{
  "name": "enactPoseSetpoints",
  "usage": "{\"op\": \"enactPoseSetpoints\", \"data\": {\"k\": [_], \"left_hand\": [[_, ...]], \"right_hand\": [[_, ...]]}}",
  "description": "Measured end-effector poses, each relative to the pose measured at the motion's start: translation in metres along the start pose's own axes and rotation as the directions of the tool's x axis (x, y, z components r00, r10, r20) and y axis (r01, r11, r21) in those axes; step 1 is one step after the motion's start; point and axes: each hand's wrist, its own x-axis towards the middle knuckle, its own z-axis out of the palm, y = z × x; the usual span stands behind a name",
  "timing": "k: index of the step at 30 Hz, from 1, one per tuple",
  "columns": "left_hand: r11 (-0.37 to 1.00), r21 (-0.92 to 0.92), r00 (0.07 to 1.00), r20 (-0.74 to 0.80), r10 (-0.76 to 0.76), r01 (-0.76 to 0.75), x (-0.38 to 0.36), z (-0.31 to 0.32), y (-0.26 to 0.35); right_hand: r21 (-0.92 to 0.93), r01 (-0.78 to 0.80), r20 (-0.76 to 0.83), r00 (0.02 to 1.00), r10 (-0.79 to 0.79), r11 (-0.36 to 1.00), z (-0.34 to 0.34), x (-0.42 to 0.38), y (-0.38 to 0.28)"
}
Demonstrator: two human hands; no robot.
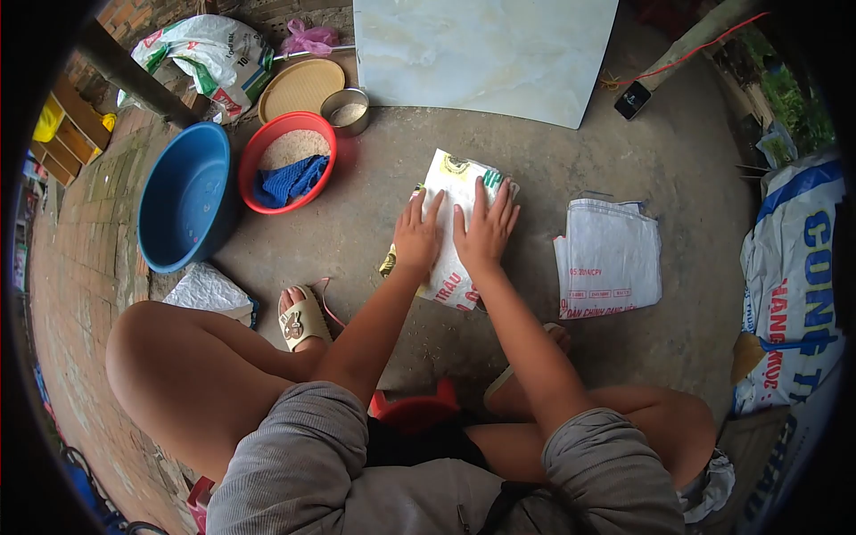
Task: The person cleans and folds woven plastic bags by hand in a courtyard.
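Observation:
A folded white woven sack (456,241) with yellow, green and red print lies on the concrete floor in front of me. My left hand (417,234) rests flat on its left part, fingers stretched out. On the upper right part lies my right hand (484,227), palm down with the fingers spread. Both hands press on the sack without gripping it. To the right of my right hand, apart from it, a second folded white sack (611,254) with red lettering lies flat on the floor.
At the left stand a blue basin (189,201) and a red basin (252,201) holding grain and a blue cloth. Behind are a metal bowl (346,112), a round tray (301,87) and a marble-patterned panel (481,58). Large printed sacks (794,267) line the right edge.

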Motion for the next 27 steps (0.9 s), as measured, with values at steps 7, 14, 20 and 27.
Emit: {"op": "enactPoseSetpoints", "data": {"k": [7,14,20,27], "left_hand": [[0.973,-0.083,0.975,0.038,0.219,-0.215,-0.010,0.002,0.014],[0.979,0.046,0.967,0.172,0.189,-0.199,-0.022,0.018,0.006],[0.991,0.066,0.976,0.195,0.101,-0.116,-0.018,0.031,-0.002],[0.997,0.047,0.951,0.305,0.046,-0.063,-0.010,0.040,-0.009]], "right_hand": [[-0.339,0.048,0.228,0.973,0.033,0.940,0.031,-0.025,0.024],[-0.282,0.001,0.334,0.937,0.097,0.959,0.067,-0.049,0.041],[-0.257,-0.001,0.329,0.940,0.088,0.966,0.085,-0.049,0.041],[-0.248,-0.021,0.289,0.953,0.095,0.969,0.098,-0.050,0.046]]}}
